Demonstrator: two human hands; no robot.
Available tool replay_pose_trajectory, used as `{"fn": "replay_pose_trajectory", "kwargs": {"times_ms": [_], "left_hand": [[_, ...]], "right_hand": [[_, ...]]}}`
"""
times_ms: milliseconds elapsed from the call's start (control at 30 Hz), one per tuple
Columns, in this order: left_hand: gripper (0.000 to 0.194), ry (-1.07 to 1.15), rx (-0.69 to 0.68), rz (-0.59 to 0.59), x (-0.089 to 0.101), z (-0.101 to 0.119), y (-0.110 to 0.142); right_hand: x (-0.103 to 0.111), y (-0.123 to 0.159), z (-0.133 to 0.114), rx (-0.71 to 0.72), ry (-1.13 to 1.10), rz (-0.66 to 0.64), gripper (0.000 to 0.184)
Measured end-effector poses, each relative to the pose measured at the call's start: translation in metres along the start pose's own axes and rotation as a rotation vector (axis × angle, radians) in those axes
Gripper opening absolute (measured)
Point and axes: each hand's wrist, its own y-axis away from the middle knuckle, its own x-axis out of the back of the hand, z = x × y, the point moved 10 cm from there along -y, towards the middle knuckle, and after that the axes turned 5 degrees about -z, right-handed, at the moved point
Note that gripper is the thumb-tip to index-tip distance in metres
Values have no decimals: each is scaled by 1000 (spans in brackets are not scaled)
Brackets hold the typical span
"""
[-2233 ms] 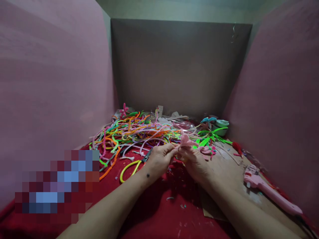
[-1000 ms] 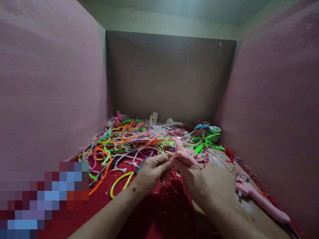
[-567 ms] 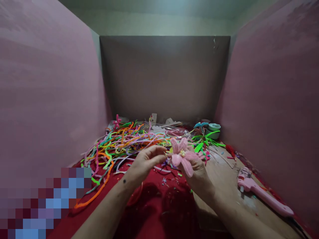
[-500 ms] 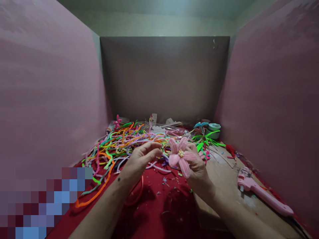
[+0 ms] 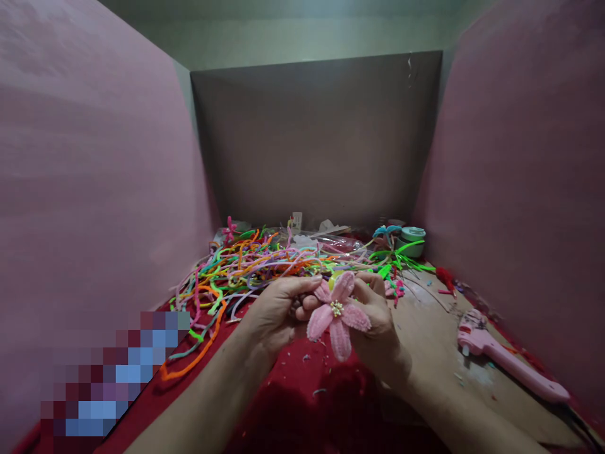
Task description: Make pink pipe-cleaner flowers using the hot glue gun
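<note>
A pink pipe-cleaner flower [image 5: 338,320] with several fuzzy petals and a pale yellow bead-like centre faces me between both hands. My left hand [image 5: 283,312] pinches its upper left petal between thumb and fingers. My right hand [image 5: 378,321] is closed behind the flower on the right; its grip, probably on the stem or back, is hidden by the petals. Just behind the flower's top shows a small yellow-green piece [image 5: 333,279], partly covered.
Tangled coloured pipe cleaners [image 5: 255,265] heap across the back and left of the red cloth [image 5: 283,403]. At right, a pink glue gun [image 5: 510,362] lies on a brown board [image 5: 425,340]. Behind are green pipe-cleaner leaves [image 5: 401,255] and a mint-coloured container [image 5: 412,239]. Walls stand on three sides.
My left hand has moved right and taken hold of a petal. The flower has come slightly lower and turned. The view has tilted a little.
</note>
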Motion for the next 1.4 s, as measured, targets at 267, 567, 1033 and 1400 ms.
{"fn": "replay_pose_trajectory", "kwargs": {"times_ms": [267,567,1033,1400], "left_hand": [[31,-404,-125,-10,5,3,11],[24,-806,-142,-150,-19,21,19],[17,-838,-317,139,2,42,28],[39,-252,-134,104,-17,-32,25]], "right_hand": [[-8,6,20,-43,30,-77,17],[-19,9,28,-162,-240,-123,16],[-12,7,35,-186,-158,-66,19],[1,6,16,-48,87,-7,20]]}}
